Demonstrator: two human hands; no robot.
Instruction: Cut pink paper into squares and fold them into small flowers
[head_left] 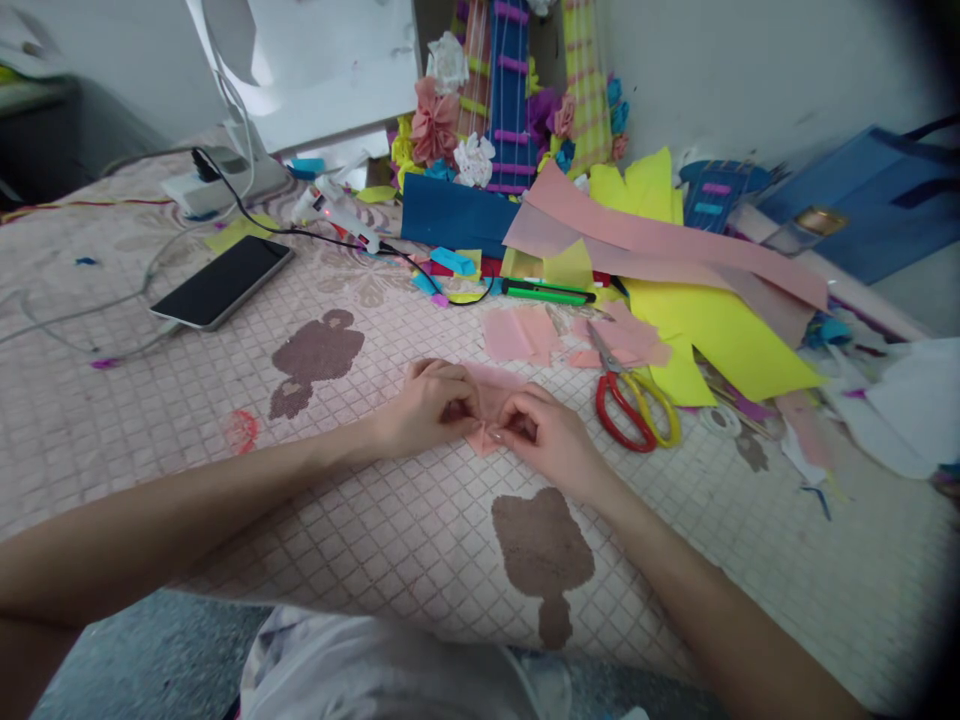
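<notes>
A small piece of pink paper (491, 400) is pinched between both my hands, close above the quilted cloth. My left hand (439, 405) has its thumb and fingers closed on the paper's left side. From the other side, my right hand (551, 430) pinches it with thumb and forefinger. Near its lower corner the paper looks folded, though fingertips partly hide the crease. Just beyond my hands lie cut pink paper pieces (517, 333). Scissors (637, 405) with one red and one yellow handle rest to the right of my right hand, blades pointing away from me.
A phone (225, 282) lies at left with a cable, near a power strip (225, 185). Behind are a glue gun (341, 215), a green cutter knife (549, 291), blue paper (457, 215), yellow sheets (739, 340) and long pink strips (675, 235). Paper flowers (435, 120) stand at the back.
</notes>
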